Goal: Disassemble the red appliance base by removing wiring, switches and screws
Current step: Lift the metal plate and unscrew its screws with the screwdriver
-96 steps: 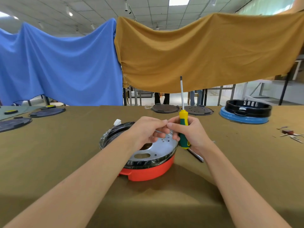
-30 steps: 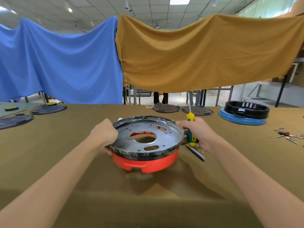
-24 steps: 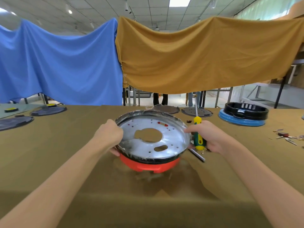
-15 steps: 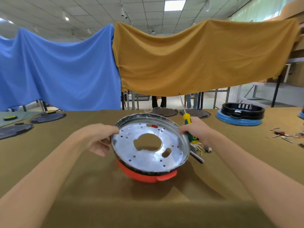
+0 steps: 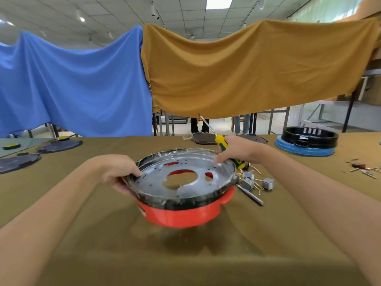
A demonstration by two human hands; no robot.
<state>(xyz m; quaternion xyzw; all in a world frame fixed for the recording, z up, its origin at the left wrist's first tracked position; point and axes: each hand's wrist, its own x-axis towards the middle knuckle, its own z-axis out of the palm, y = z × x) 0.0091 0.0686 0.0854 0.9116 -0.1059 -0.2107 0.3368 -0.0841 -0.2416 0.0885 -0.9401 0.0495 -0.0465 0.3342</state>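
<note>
the red base [image 5: 181, 213] is now held lifted and tilted near the middle of the frame, over the table [image 5: 61, 203]; a moment ago it was sitting flat with both hands working above its metal plate [image 5: 185, 180]. it appears to be turned in the hands, probably so that the next screw or wire can be reached, which is a judgement only. the left hand [image 5: 115, 170] is curled round the rim at the left, thumb on top and fingers beneath. the right hand's grip is closed on the screwdriver [image 5: 222, 145], its shaft pointing toward the upper middle, while the right hand [image 5: 237, 149] has its spare fingers laid on the far right rim.

just right of the base, loose switches and wires [image 5: 253, 181] and a dark tool [image 5: 250, 195] lie close to the rim, so little room is left on that side. open cloth is seen in front and to the left. a blue and black base [image 5: 307, 141] stands well apart at the right.
</note>
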